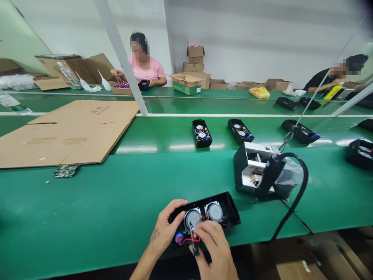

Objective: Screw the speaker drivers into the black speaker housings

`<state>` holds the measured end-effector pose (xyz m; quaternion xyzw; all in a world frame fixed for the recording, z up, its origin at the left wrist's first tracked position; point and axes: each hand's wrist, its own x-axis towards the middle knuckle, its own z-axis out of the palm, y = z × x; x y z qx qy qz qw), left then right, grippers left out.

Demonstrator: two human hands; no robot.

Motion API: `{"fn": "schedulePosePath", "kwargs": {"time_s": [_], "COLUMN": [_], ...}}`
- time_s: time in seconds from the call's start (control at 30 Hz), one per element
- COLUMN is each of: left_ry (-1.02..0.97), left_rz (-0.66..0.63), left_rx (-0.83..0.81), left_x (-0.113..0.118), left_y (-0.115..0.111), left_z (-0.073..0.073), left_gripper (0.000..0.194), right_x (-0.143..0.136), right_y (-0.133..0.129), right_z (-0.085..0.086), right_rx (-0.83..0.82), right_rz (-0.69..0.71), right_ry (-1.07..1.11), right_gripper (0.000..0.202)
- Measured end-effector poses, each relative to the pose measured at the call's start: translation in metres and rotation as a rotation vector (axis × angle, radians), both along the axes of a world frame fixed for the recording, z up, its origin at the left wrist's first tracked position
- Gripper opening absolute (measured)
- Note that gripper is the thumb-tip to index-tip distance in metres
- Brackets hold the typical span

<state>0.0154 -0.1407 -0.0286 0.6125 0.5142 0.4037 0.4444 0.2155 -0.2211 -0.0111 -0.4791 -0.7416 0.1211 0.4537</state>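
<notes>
A black speaker housing [230,208] sits at the front edge of the green bench, its inside facing up. Two round silver speaker drivers [215,212] are set in it, with red wires and a blue cylindrical part [179,237] near its left end. My left hand [163,227] grips that left end, thumb over the rim by the left driver. In my right hand [214,243], pinched between thumb and fingers, is a small thin wired board [192,238], seen nearly edge-on above the housing. My right fingers hide part of it.
A silver-and-black machine [247,167] stands at the right, with a black-handled tool [271,175] hanging before it on a cable. More open housings [202,133] lie along the belt. Flat cardboard [67,132] and circuit boards [65,171] are left. Two people sit opposite.
</notes>
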Motion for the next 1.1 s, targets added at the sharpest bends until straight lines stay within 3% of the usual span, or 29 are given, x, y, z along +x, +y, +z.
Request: {"fn": "schedulePosePath", "kwargs": {"time_s": [0.13, 0.2, 0.27, 0.4, 0.47, 0.53, 0.67, 0.8, 0.93, 1.1], "left_ry": [0.044, 0.079, 0.120, 0.199, 0.254, 0.314, 0.327, 0.294, 0.263, 0.338], "left_rz": [-0.029, -0.058, -0.118, -0.292, -0.361, -0.405, -0.338, -0.229, -0.233, -0.278], "left_rx": [0.061, 0.090, 0.144, 0.304, 0.335, 0.347, 0.386, 0.385, 0.331, 0.268], "left_x": [-0.002, -0.004, -0.008, -0.017, -0.020, -0.021, -0.014, -0.004, -0.008, -0.019], "left_y": [-0.001, -0.004, -0.008, -0.019, -0.023, -0.026, -0.023, -0.017, -0.018, -0.032], "left_z": [0.002, 0.003, 0.006, 0.021, 0.030, 0.040, 0.051, 0.051, 0.049, 0.052], "left_gripper": [0.038, 0.039, 0.042, 0.050, 0.040, 0.028, 0.030, 0.027, 0.017, 0.031], "right_x": [0.008, 0.020, 0.031, 0.040, 0.040, 0.042, 0.057, 0.064, 0.052, 0.053], "right_y": [0.029, 0.043, 0.050, 0.037, 0.023, 0.013, 0.014, 0.033, 0.042, 0.038], "right_z": [0.018, 0.029, 0.039, 0.046, 0.043, 0.038, 0.037, 0.047, 0.051, 0.042], "right_rx": [-0.100, -0.218, -0.245, -0.054, -0.016, -0.045, -0.117, -0.149, -0.094, -0.198], "right_rz": [-0.038, -0.103, -0.047, 0.290, 0.340, 0.306, 0.260, 0.286, 0.360, 0.377], "right_ry": [0.244, 0.341, 0.330, 0.114, 0.034, -0.006, -0.026, -0.176, -0.383, -0.479], "right_gripper": [0.035, 0.026, 0.015, 0.024, 0.024, 0.022, 0.028, 0.031, 0.038, 0.043]}}
